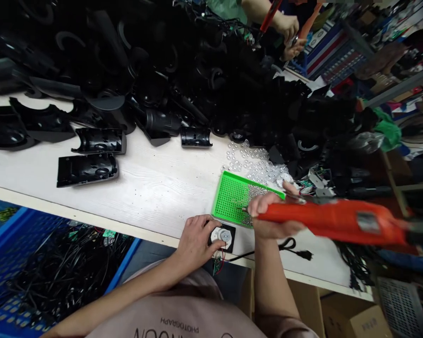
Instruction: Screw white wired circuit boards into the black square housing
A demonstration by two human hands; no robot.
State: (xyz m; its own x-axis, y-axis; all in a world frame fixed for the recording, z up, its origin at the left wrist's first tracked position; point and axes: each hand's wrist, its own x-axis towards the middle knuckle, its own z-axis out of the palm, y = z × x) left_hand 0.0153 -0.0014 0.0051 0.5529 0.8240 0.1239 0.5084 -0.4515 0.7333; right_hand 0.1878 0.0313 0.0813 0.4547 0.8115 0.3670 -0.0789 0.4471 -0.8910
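My left hand (196, 238) grips a small motor (223, 235) with a white round housing at the table's front edge, thumb and fingers around its sides. The motor sits on a black square piece, and thin red wires run down from it to a little green circuit board (217, 266). In my right hand (268, 219) is a red electric screwdriver (324, 218), lying almost level with its bit pointing left. The bit is over a green perforated tray (227, 197), close to the small metal screws (254, 191) heaped in the tray's right part.
Black plastic shells (88, 170) lie at the left, with a large dark pile behind. Clear small parts (248, 159) are spread beyond the tray. A black plug cord (305, 254) lies at the right. A blue crate (125, 263) holds cables. Another person's hands (288, 35) work across the table.
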